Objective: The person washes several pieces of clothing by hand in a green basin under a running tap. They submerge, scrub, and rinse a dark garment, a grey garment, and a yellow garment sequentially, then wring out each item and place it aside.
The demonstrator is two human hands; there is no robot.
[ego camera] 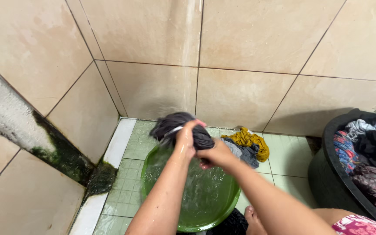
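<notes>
Wringing dark wet cloth [177, 126], left hand [186, 140] and right hand [216, 156] clenched tight around it.

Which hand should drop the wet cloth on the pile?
Probably the right hand: it grips the dark cloth on the side nearer the wrung pile. The left hand is farther.

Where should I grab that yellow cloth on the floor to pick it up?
Probably pinch the yellow cloth at its bunched top fold, coming from above. It lies crumpled on the tiles, touching a grey cloth on its near side, so the raised top is freest.
</notes>
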